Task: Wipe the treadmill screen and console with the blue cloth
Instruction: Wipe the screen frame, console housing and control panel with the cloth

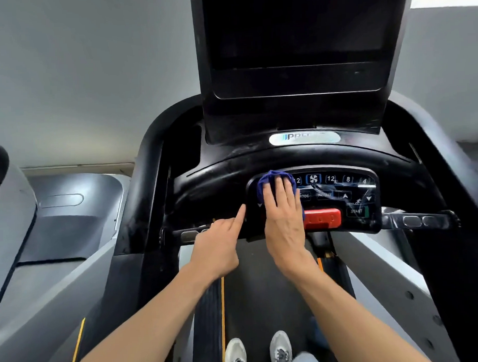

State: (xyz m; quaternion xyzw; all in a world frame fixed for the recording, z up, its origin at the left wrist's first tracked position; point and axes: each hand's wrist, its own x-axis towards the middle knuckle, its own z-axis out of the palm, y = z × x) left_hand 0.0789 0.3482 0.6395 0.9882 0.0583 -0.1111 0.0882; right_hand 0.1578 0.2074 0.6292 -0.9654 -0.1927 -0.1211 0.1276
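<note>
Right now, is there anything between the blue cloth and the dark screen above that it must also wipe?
Nothing visible blocks it. The right hand presses the crumpled blue cloth on the black button panel; above lie only the curved console ridge and silver logo plate before the dark screen.

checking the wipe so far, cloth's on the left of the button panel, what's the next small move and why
Probably slide the right hand, flat on the blue cloth, rightward across the button panel: streaks show near the START button.

Open button panel (338,189) rightward of the cloth-covering grip (280,206); red stop key (322,218) just beside.
</note>
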